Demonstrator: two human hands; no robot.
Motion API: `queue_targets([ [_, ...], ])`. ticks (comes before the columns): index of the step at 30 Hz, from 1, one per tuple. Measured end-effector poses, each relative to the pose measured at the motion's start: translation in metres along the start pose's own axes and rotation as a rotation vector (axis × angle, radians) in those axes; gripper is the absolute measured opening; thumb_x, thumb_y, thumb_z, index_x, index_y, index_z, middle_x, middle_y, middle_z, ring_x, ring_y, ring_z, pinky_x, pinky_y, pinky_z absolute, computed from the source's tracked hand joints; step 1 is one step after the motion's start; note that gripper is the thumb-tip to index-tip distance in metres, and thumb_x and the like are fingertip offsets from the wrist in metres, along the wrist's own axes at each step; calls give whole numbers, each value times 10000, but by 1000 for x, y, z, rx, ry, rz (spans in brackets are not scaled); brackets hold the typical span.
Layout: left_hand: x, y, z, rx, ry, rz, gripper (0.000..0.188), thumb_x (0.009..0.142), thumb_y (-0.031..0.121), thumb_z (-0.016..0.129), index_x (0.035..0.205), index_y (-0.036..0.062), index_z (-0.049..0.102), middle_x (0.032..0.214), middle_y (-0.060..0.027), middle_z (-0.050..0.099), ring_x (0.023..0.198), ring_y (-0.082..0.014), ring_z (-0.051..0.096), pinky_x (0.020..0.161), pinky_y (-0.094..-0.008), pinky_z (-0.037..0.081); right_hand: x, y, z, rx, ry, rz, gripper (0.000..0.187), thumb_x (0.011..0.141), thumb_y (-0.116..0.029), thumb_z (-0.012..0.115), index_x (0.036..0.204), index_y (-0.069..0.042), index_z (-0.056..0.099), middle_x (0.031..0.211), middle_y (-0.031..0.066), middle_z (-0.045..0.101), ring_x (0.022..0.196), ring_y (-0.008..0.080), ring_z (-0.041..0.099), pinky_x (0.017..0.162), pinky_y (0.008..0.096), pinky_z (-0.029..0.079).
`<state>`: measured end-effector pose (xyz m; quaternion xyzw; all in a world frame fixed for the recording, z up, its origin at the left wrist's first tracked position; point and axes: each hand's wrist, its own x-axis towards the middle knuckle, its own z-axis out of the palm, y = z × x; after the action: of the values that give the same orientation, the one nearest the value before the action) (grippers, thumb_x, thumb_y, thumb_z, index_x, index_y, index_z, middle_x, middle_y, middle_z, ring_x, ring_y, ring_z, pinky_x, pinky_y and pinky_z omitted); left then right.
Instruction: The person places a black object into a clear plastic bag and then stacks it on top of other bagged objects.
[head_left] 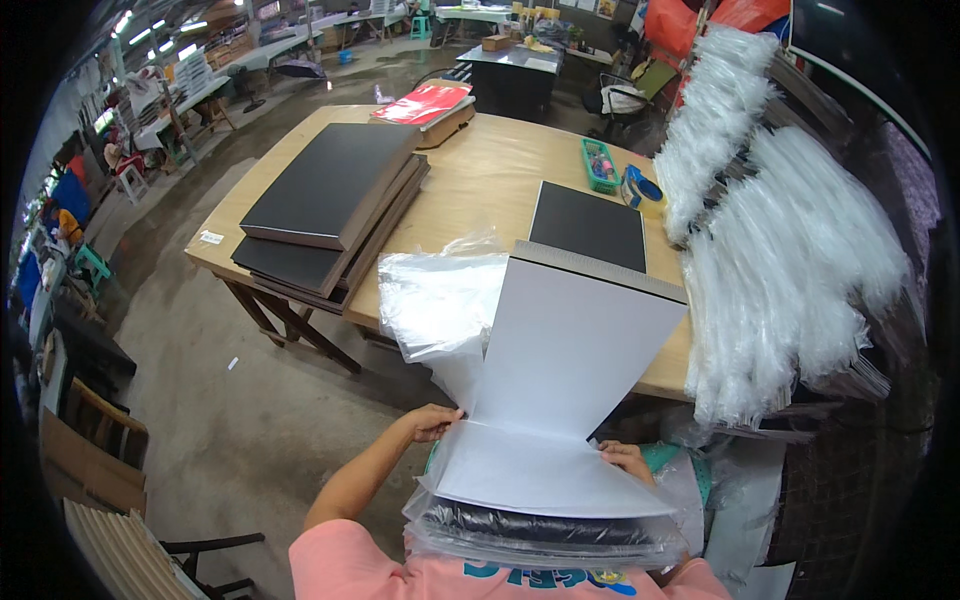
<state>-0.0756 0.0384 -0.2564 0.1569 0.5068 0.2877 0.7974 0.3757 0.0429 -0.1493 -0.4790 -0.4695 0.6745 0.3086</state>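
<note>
Sheet (590, 340), white and wide, at the near edge of the counter (490, 150): upper part rising over that edge, lower part on the wearer's side of it, above the lap, with a crease between the two. Grey strip (600, 268) along the sheet's far end, over the counter. Left grip (433, 422) short of the counter's near edge, thumb and finger pinching the sheet's left margin close to the crease. Right grip (628, 461) likewise short of the counter, fingertips against the sheet's right margin; pinching or merely touching, cannot tell. Black bundle (530, 525) below the sheet, on the wearer's side of the counter, under clear plastic and next to a pink shirt (345, 565).

Crumpled clear film (440, 300) over the counter's near edge, left of the sheet, hanging toward the left grip. Black board (590, 222) flat on the counter, just beyond the strip. Stack (320, 185) of thick black slabs at the counter's left end, layers out of line. Red packet (422, 102) on a brown pile at the counter's far edge. Green basket (600, 165) toward the counter's right end, contents too small to tell apart; blue tape (645, 190) just beside. Clear bags (790, 290) heaped in long bundles right of the counter. Concrete floor (200, 400) left of the counter, with a white scrap (233, 364) on it.
</note>
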Motion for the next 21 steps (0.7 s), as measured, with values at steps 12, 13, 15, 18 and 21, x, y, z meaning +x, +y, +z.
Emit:
queue_targets([
  [12,-135,168,62,493,1135,1529,117,875,128,606,936,31,622,978,-100,530,845,-211,553,723,-284,434,64,109,-23,-361,470,40,153,676,-132,712,696,15,675,601,79,615,537,147,559,532,269,437],
  [13,-129,186,52,603,1167,1540,106,843,115,634,916,37,632,997,-102,524,848,-237,556,728,-297,441,67,106,-25,-443,441,-22,154,672,-133,719,696,13,674,617,82,613,553,153,561,538,271,440],
  [15,-116,212,44,955,1282,1488,107,792,79,671,889,42,645,1049,-109,513,863,-256,563,729,-314,454,68,97,-34,-584,403,-155,159,664,-135,734,696,8,672,649,87,609,586,166,565,549,275,447],
  [18,-111,227,48,1425,1435,1336,151,734,27,696,877,39,648,1106,-115,513,886,-243,572,709,-317,465,56,62,-40,-816,354,-331,169,651,-137,756,697,0,669,697,96,602,636,184,570,566,281,457],
  [21,-125,237,66,1283,1250,1501,173,714,22,703,872,31,635,1033,-108,555,848,-232,582,672,-305,452,30,-23,-21,-784,400,-421,158,608,-60,770,667,-12,631,745,69,524,566,157,520,529,279,437],
])
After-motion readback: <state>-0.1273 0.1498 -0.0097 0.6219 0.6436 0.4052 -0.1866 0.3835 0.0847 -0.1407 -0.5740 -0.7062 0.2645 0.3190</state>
